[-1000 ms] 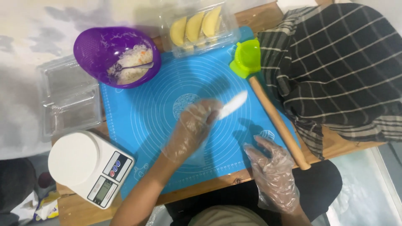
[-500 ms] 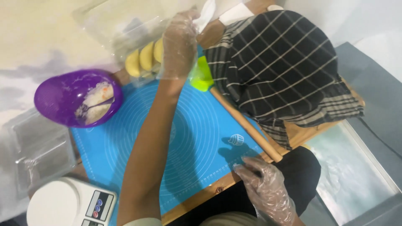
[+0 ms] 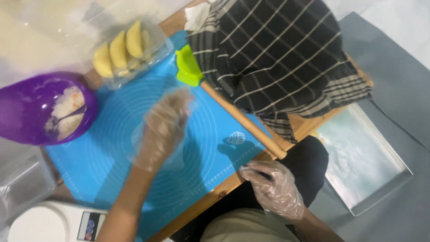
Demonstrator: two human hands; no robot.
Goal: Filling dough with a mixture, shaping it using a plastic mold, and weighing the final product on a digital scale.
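Both hands wear thin clear plastic gloves. Left hand [image 3: 166, 121], blurred by motion, is held over the middle of the blue silicone mat [image 3: 112, 157] with fingers loosely spread and nothing visibly grasped; whether it touches the mat cannot be told. Right hand [image 3: 274, 188] lies at the near edge of the wooden table [image 3: 215, 197], just beside the mat's corner, fingers curled downward over the edge; whether it grips anything cannot be told.

On the mat's far right corner stands a green plastic scraper [image 3: 188, 67], and from just below it a wooden rolling pin [image 3: 244, 121] runs diagonally along the mat's right edge toward the right hand. Beyond the mat's far edge sits a clear plastic container [image 3: 152, 54] holding three yellow crescent-shaped pastries [image 3: 118, 49] set side by side. At the mat's left corner is a purple bowl [image 3: 18, 116] with a pale filling and a spoon in it. A dark checked cloth [image 3: 277, 54] covers the right part of the table, draped over its edge. A white kitchen scale [image 3: 49, 224] lies at the near left, and a metal tray [image 3: 380, 179] rests on the floor to the right.
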